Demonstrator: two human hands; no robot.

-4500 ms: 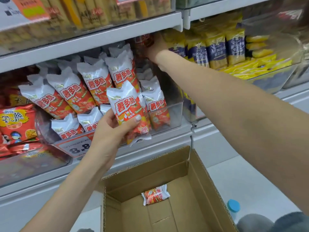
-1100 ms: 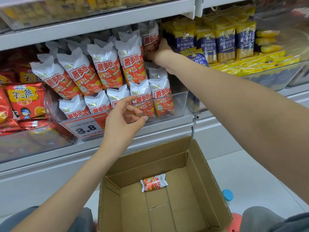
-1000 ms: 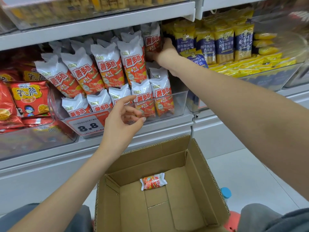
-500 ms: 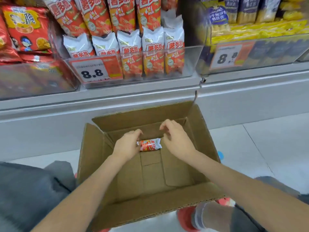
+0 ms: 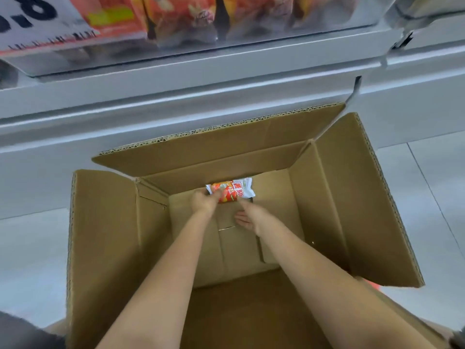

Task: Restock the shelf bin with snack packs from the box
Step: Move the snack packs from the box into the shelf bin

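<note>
One snack pack (image 5: 232, 191) lies at the far end of the box (image 5: 352, 197), on the cardboard floor, close to the back wall. It is orange and white. Both arms reach down into the box. The left hand (image 5: 205, 201) now has its fingers curled onto the left end of the pack and holds it there. Half a second ago that hand only touched the pack's end. The right hand (image 5: 247, 215) sits just below the pack, with its palm turned up and its fingers loose and apart. It holds nothing. Before, it hovered higher, beside the right end of the pack, with its back to the camera.

The view has come much closer to the box than before. A second ago both hands were up at the shelf bin (image 5: 251, 34), and the pack lay alone in the box. Now only the bottom edge of the bin shows at the top, with orange packs behind its clear front and a price tag (image 5: 37, 18) at the left. The box flaps stand open.
</note>
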